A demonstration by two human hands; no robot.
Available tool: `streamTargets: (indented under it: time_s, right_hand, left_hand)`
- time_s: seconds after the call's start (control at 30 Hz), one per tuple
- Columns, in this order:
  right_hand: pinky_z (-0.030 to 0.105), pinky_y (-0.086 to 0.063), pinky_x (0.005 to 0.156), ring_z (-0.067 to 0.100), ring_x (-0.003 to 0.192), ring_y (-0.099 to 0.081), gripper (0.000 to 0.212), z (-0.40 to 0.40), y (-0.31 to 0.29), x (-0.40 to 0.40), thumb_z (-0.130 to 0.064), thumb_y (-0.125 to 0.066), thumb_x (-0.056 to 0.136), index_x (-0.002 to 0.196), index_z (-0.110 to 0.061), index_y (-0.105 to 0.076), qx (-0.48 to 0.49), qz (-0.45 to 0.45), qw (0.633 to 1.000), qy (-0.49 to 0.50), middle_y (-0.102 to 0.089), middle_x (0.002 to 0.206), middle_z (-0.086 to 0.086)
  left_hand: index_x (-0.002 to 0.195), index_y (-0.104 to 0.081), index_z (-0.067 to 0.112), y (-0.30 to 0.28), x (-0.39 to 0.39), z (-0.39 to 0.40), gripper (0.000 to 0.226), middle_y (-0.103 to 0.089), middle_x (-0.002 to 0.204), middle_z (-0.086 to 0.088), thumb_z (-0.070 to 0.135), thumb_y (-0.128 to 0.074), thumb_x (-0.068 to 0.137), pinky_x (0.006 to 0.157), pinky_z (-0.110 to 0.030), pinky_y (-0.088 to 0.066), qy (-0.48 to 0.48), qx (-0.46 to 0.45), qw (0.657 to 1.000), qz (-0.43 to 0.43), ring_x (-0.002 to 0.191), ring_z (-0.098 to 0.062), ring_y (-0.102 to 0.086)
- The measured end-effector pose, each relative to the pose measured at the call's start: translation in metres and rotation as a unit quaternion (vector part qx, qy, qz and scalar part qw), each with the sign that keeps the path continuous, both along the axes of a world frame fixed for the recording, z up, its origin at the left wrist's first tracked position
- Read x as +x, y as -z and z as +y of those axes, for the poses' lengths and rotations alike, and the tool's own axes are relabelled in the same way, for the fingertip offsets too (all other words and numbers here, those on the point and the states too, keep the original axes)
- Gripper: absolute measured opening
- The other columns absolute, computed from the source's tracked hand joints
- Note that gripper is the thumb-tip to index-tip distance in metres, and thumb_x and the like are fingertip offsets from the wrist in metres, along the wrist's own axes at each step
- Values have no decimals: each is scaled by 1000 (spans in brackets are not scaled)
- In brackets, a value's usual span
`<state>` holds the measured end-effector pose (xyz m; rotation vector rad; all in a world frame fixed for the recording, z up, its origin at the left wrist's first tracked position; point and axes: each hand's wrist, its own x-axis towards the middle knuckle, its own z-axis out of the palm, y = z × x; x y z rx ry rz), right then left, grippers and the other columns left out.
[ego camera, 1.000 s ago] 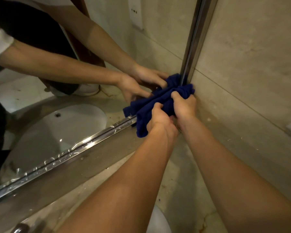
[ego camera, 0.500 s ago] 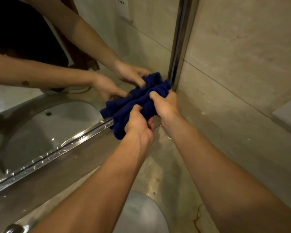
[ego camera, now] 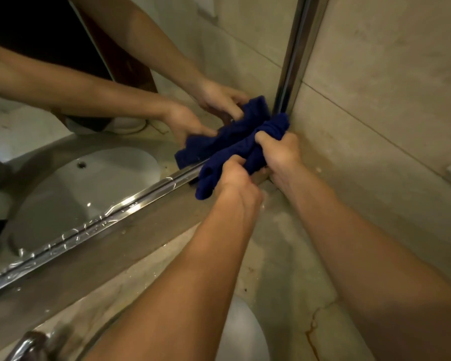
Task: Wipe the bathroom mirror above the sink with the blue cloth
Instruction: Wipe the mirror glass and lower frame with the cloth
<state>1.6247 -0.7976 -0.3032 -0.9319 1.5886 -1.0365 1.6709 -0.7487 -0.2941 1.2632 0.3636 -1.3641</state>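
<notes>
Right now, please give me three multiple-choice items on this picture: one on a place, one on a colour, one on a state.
1. Where is the cloth pressed?
A. the mirror's lower right corner
B. inside the sink
C. on the tap

2. What colour is the cloth?
A. white
B. dark blue
C. green

3. How do the hands hold it?
A. only the left hand grips it
B. both grip it
C. neither touches it

Answers:
1 A: it sits where the two frame strips meet.
2 B: plainly dark blue.
3 B: the right hand also curls round it.

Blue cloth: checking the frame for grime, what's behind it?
The blue cloth covers the mirror's bottom-right corner, where the chrome frame strips meet. The corner joint itself is hidden.
</notes>
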Motion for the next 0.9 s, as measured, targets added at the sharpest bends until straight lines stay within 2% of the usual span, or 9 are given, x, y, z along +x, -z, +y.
streamTargets:
  time_s: [0.07,0.13,0.23,0.37,0.5,0.57,0.7,0.77,0.9]
  right_hand:
    - [37,-56,70,27,86,-68,37,10,-1,10,-29,-70,72,104,-11,-64,-7,-3,1000,-23,-70,94,7]
    - [42,-59,77,28,88,-68,55,13,0,17,-42,-66,60,108,-13,-65,-8,-2,999,-37,-71,99,8]
    - [40,-61,69,23,85,-67,33,12,-2,5,-29,-70,78,105,-16,-58,50,-80,994,-61,-68,99,8]
    - [31,-56,57,21,83,-63,37,-6,-2,-23,-20,-73,82,112,-16,-51,108,-167,979,-33,-64,97,6]
    - [27,-51,50,23,83,-66,34,-20,-1,-23,-18,-69,81,110,-17,-50,78,-175,981,37,-67,101,9]
    - [31,-55,56,25,84,-67,31,-20,2,-17,-16,-68,80,106,-17,-51,58,-172,982,49,-67,101,11]
    - [44,-60,81,26,91,-68,41,-15,6,-2,-20,-68,77,115,-12,-56,22,-163,982,94,-68,106,11]
    - [42,-60,81,25,91,-68,50,-10,8,5,-22,-68,77,124,-11,-55,15,-158,983,91,-68,109,10]
    - [38,-61,76,24,88,-70,44,2,11,15,-15,-67,82,125,-10,-58,3,-163,984,67,-70,105,12]
  left_hand:
    - [105,-69,12,7,14,14,22,-74,84,-2,17,-67,84,44,-18,-45,25,19,999,-33,53,-10,-60]
    - [110,-68,14,14,26,24,31,-72,88,-2,27,-73,83,51,-18,-48,41,20,997,-62,61,-8,-58]
    - [112,-66,14,14,28,21,35,-70,92,-2,34,-73,84,49,-18,-49,37,11,998,-43,63,-9,-58]
    - [121,-61,17,0,6,-13,41,-73,107,-5,36,-68,85,50,-20,-48,15,13,1000,3,75,-15,-65]
    - [106,-66,12,0,-13,-30,31,-73,87,-7,34,-71,84,48,-22,-49,18,11,1000,-1,66,-17,-67]
    - [94,-67,11,3,-15,-23,22,-73,80,-6,30,-71,85,50,-23,-49,23,9,999,-28,63,-16,-65]
    - [103,-66,11,6,-10,-12,24,-75,97,-8,24,-72,84,53,-25,-51,28,0,999,-28,71,-18,-67]
    - [103,-67,12,6,-4,-8,24,-75,96,-6,26,-71,84,52,-24,-50,33,-2,999,-27,73,-17,-67]
    - [104,-69,15,7,13,8,27,-76,95,-1,30,-72,82,57,-23,-51,42,10,998,-55,72,-12,-68]
